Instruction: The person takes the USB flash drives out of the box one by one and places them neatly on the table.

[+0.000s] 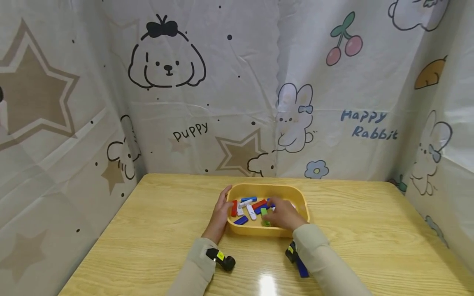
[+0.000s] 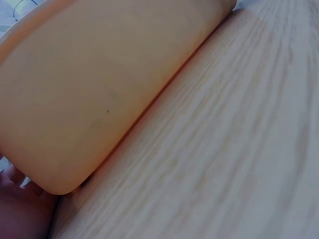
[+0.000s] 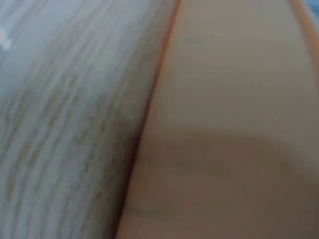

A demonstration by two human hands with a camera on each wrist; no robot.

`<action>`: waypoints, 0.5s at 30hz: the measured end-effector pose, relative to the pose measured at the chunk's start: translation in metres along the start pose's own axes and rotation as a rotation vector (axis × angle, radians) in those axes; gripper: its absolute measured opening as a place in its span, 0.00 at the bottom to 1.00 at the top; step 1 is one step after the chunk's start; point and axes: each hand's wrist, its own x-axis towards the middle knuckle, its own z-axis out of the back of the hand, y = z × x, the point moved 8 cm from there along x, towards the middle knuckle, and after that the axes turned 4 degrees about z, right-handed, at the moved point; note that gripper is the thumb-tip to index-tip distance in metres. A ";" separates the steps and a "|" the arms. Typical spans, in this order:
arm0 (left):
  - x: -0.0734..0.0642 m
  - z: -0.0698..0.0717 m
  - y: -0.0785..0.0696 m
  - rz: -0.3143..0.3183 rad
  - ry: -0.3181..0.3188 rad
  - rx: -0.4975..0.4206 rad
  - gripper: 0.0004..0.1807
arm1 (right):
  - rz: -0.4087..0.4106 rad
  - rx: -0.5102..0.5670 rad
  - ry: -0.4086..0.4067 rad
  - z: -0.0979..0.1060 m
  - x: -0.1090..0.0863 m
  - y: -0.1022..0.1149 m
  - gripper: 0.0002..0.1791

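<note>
One wood-grain table (image 1: 166, 246) stands before printed curtains (image 1: 237, 61), bearing a yellow bin (image 1: 255, 231) whose long axis runs left to right. The left hand (image 1: 219, 214) grips its left end, thumb at the rim; the bent-fingered right hand (image 1: 284, 214), its hold unclear, partly hides the mixed-colour sticks (image 1: 251, 212) inside.

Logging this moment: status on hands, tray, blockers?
Left hand holding tray by its left end. Right hand over pieces inside, grip unclear. Right hand blocks part of head view.
</note>
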 end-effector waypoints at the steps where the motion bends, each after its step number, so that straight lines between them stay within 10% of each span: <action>1: 0.000 0.000 0.001 0.005 0.000 -0.004 0.33 | 0.008 -0.025 -0.004 -0.001 0.001 0.001 0.23; 15: 0.000 0.001 0.000 0.015 0.001 0.009 0.33 | 0.057 -0.142 0.007 -0.007 0.006 0.008 0.22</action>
